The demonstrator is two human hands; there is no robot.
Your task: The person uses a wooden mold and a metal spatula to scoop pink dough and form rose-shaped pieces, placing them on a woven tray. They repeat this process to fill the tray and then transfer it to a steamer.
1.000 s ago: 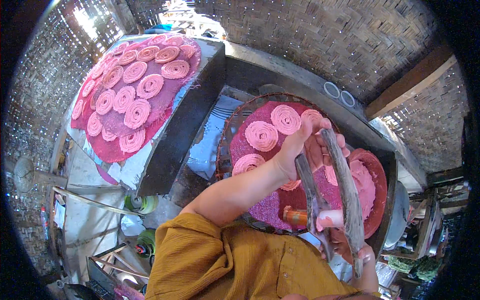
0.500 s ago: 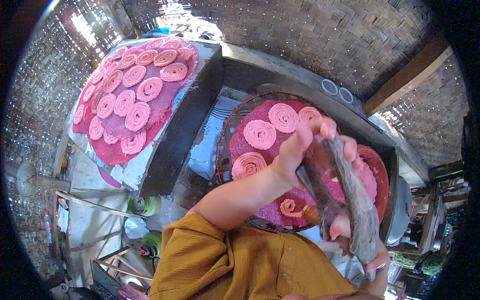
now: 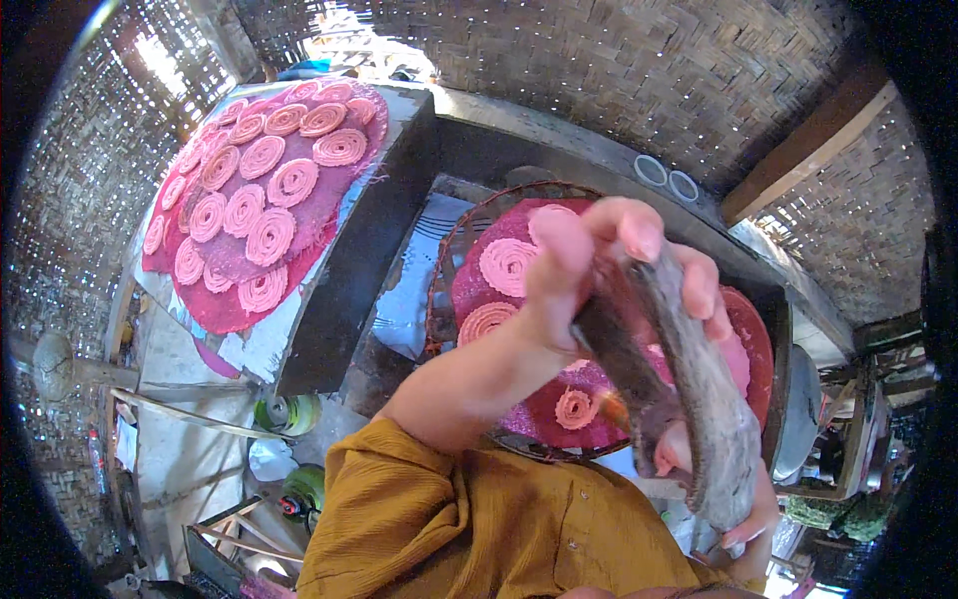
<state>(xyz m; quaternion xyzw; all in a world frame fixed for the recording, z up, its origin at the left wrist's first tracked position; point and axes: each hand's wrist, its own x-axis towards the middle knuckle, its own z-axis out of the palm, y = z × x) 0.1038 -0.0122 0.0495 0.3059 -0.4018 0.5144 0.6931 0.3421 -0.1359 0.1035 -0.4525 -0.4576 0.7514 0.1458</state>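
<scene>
- On my monitor, woven wall panels (image 3: 559, 70) fill the top, pricked with light.
- I see a bright opening (image 3: 364, 45) left of top centre.
- A wooden beam (image 3: 808, 150) slants at upper right (my fisheye bends edges).
- A dark-sided bench (image 3: 364, 235), left of centre.

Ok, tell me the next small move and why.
I'd perhaps circle the orange tip around the small pink coil: the tip is beside it, the coil looks far smaller than the nearby pink spiral, and the left hand and right hand both grip the wooden handles.
</scene>
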